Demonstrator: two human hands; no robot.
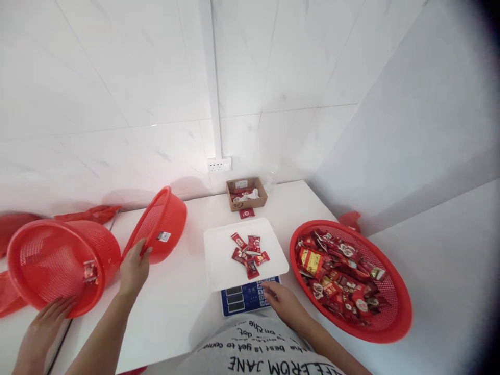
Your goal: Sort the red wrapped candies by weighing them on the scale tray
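Observation:
My left hand [135,268] grips the rim of a red plastic basket [172,224], which stands tilted on its side with its mouth to the left. My right hand [283,302] holds nothing; its fingers are loosely apart beside the keypad of a blue digital scale [236,302]. On top of the scale is a white tray [216,245] with several small red-wrapped packets [252,268] in a loose pile. To the right, a wide red basket [400,312] holds many red packets, one of them with a yellow label.
At left another person's hand [49,323] is on a tipped red basket [105,245] with a few packets inside. A small cardboard box [250,203] with packets stands at the back, one red packet [247,213] before it. A wall socket [219,165] is behind.

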